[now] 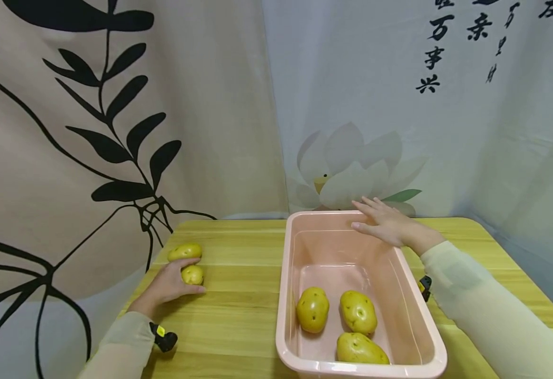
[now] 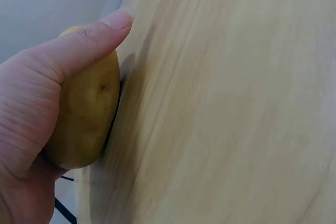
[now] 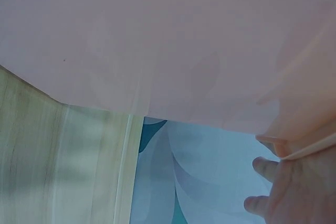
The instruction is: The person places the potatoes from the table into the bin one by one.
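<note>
At the table's left side my left hand (image 1: 169,284) holds a yellow potato (image 1: 193,275), fingers on its far side and thumb on its near side. In the left wrist view the thumb lies across that potato (image 2: 86,108), which sits at the wooden surface. Just beyond it is a second potato (image 1: 184,251). My right hand (image 1: 385,223) rests with extended, spread fingers on the far right corner of a pink plastic basin (image 1: 283,295). Inside the basin lie three potatoes: one on the left (image 1: 313,310), one on the right (image 1: 358,312), one nearest (image 1: 361,349).
The wooden table (image 1: 238,316) extends between the left hand and the basin. Behind it hangs a printed curtain (image 1: 219,105) with leaf patterns, a lotus and black characters. In the right wrist view, the basin's outer wall (image 3: 157,40) fills much of the picture.
</note>
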### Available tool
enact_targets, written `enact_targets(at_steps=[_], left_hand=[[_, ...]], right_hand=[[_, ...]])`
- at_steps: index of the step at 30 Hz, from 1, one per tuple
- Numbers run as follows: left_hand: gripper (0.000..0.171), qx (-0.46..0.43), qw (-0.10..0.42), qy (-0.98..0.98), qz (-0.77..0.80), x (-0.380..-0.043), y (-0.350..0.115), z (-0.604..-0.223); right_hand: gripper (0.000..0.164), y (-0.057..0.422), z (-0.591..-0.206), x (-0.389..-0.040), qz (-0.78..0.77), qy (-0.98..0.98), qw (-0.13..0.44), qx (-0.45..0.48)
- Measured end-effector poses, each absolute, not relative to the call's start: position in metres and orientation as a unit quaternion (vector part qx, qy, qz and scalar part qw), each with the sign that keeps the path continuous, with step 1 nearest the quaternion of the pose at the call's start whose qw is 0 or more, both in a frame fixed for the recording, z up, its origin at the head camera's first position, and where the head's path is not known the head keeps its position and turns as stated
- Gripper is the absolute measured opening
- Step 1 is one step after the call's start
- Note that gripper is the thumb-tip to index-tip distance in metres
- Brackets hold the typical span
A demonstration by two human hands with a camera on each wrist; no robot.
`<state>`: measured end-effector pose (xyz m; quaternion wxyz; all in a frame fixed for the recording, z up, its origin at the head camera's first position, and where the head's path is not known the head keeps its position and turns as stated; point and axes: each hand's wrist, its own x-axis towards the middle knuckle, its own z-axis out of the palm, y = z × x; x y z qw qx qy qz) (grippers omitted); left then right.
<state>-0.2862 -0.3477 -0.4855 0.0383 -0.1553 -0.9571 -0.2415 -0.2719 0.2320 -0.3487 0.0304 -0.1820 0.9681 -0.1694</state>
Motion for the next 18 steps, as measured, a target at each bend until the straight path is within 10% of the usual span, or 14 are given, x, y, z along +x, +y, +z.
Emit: enact_targets(at_steps=[18], left_hand=[[0.080,-0.140,0.069,-0.963,-0.219,-0.2884,-0.3422,-0.4952]], right_hand=[[0.080,0.2339,-0.3470,-0.2717,-0.171,0.967,0.031,-0.188]])
